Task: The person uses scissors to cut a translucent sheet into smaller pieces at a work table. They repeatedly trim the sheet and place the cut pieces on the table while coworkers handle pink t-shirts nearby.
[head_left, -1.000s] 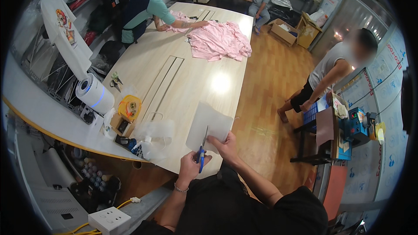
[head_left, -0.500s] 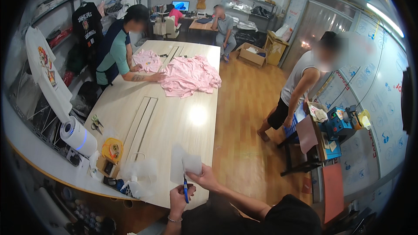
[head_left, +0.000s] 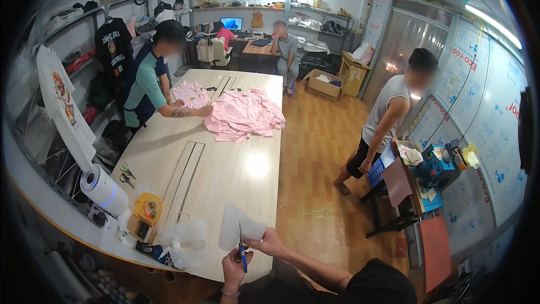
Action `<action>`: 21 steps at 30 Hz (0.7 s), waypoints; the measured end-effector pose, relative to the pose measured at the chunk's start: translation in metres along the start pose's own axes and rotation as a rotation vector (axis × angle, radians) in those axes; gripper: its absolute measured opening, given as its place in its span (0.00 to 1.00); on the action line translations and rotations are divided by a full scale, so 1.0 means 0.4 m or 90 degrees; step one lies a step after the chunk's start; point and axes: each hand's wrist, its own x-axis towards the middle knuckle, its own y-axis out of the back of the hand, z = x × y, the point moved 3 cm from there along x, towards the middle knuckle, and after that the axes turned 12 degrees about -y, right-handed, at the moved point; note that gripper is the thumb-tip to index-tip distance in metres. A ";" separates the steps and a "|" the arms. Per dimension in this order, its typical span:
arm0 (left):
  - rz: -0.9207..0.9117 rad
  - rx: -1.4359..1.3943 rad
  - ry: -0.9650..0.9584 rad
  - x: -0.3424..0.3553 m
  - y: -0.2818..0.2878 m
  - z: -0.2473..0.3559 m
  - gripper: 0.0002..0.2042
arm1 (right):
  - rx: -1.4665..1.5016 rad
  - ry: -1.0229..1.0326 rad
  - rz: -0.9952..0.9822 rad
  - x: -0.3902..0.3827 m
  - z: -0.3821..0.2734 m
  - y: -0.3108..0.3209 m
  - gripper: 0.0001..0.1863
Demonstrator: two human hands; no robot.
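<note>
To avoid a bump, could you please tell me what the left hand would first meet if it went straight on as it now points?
Beyond the blue-handled scissors in its grip, the left hand would probably meet the pale sheet first, though depth is unclear.

The left hand (head_left: 232, 267) hides part of the blue-handled scissors (head_left: 243, 257), and some fingers of the right hand (head_left: 270, 243) are out of sight behind the white sheet (head_left: 228, 231). The lower edge cuts off the left forearm (head_left: 228, 299). The faces of the co-worker in teal (head_left: 147, 87) and the co-worker in the sleeveless top (head_left: 388, 110) are blurred, and the yellow basket's (head_left: 159, 205) contents are too small to tell.
</note>
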 end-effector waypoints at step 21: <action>-0.018 0.103 -0.043 -0.004 0.036 0.014 0.14 | 0.066 0.006 0.061 -0.003 -0.030 -0.001 0.16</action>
